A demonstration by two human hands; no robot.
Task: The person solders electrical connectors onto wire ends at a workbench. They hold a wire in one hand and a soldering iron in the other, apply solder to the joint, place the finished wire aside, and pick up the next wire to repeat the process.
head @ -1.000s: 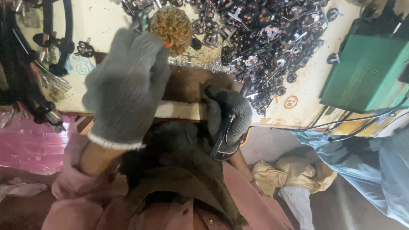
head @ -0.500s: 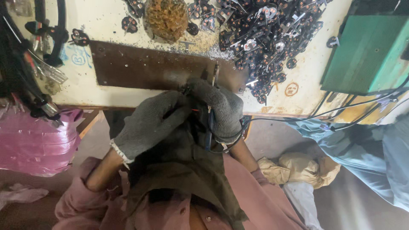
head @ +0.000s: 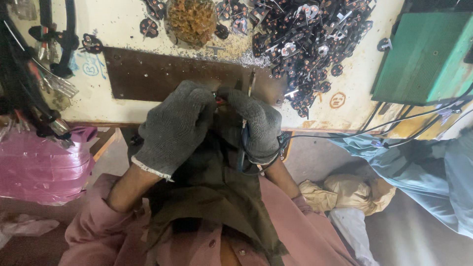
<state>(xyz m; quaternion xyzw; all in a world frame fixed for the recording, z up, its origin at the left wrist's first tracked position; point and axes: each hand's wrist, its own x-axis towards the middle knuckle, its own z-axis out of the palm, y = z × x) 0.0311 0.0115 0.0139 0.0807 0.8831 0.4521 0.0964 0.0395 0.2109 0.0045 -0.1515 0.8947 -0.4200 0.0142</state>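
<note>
Cluttered surface: heap of dark parts untouched, I judge. Left hand, right hand fingers curled, pinching small red-tipped piece; work midway.

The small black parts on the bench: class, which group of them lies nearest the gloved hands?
The big heap of black parts, just beyond the right hand. The few black parts at far left lie farther off, beyond the brown plate.

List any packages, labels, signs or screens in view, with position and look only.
Pink plastic bag: left edge, below the bench, bulging, glossy.
Blue hand-drawn marks: bench top, left of the brown plate.
Orange circular mark: bench top, right, near the green box.
No screens visible.
</note>
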